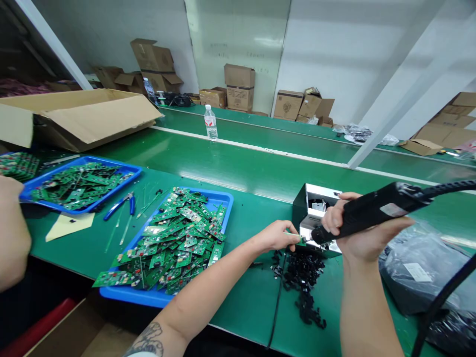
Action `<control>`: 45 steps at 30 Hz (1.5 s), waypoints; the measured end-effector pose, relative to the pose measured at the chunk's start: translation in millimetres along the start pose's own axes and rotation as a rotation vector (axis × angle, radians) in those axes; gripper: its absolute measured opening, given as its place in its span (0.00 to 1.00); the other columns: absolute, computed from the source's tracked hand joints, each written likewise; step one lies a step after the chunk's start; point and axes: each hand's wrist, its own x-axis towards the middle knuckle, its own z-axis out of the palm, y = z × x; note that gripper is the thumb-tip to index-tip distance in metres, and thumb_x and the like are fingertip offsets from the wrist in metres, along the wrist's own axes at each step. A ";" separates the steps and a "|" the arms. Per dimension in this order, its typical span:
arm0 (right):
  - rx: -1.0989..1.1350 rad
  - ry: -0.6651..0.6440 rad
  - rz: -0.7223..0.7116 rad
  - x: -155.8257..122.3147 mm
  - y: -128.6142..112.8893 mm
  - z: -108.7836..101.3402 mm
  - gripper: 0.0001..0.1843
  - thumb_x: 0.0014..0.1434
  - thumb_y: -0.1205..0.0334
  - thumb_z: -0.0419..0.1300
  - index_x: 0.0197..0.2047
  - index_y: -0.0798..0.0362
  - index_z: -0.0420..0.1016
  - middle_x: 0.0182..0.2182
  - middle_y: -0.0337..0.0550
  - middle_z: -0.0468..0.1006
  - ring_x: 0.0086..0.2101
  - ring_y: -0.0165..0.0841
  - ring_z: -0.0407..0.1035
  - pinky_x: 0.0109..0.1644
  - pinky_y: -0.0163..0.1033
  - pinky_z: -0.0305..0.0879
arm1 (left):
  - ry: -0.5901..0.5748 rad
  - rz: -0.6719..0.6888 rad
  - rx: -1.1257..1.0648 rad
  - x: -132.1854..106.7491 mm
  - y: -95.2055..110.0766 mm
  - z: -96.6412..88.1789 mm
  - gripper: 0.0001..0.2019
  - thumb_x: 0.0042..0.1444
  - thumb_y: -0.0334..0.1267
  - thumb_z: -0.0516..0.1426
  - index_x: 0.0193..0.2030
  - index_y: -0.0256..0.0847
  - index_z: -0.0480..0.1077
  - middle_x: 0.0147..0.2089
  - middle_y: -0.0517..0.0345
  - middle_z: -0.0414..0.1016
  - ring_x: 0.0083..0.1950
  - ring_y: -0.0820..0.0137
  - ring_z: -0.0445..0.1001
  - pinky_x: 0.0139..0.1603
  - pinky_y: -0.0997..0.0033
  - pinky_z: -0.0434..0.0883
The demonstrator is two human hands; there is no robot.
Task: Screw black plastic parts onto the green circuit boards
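Note:
My left hand (279, 235) pinches a small green circuit board (302, 239) at the front of a black-and-white box-shaped screw feeder (314, 218). My right hand (366, 245) is wrapped round a black electric screwdriver (372, 210), held nearly level. Its tip points left and meets or almost meets the board; the exact contact is too small to make out. Just below both hands lies a loose heap of small black parts (305, 277). Left of my forearm, a blue tray (227, 206) is piled with green circuit boards (186, 243).
A second blue tray (139, 171) of boards stands farther left, near blue-handled pliers (119, 206). Another person's arm (13, 233) enters at the left edge. A water bottle (210, 123) stands behind. Plastic-wrapped goods (420, 267) lie right; a black cable (277, 307) crosses the table.

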 end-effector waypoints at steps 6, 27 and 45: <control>-0.066 0.393 0.203 -25.5 -8.8 -68.1 0.39 0.45 0.21 0.52 0.40 0.48 0.71 0.19 0.34 0.67 0.15 0.27 0.57 0.20 0.35 0.57 | -0.222 -0.073 0.014 -9.7 20.2 -26.6 0.09 0.54 0.40 0.57 0.29 0.37 0.66 0.22 0.63 0.66 0.21 0.79 0.59 0.24 0.76 0.58; -1.348 0.589 0.653 -92.2 66.2 -151.8 0.29 0.48 0.32 0.57 0.32 0.50 0.81 0.28 0.55 0.77 0.34 0.51 0.71 0.41 0.54 0.64 | -0.029 -0.016 -0.322 -5.2 2.9 -34.8 0.18 0.46 0.48 0.66 0.36 0.36 0.70 0.30 0.62 0.66 0.28 0.80 0.60 0.30 0.77 0.58; -1.378 -0.092 0.227 -184.4 11.7 -72.0 0.16 0.61 0.44 0.56 0.37 0.45 0.78 0.33 0.40 0.82 0.30 0.37 0.76 0.34 0.40 0.70 | -0.106 0.007 -0.136 -14.7 10.4 -19.0 0.10 0.62 0.43 0.52 0.41 0.39 0.59 0.27 0.65 0.67 0.28 0.76 0.68 0.35 0.72 0.65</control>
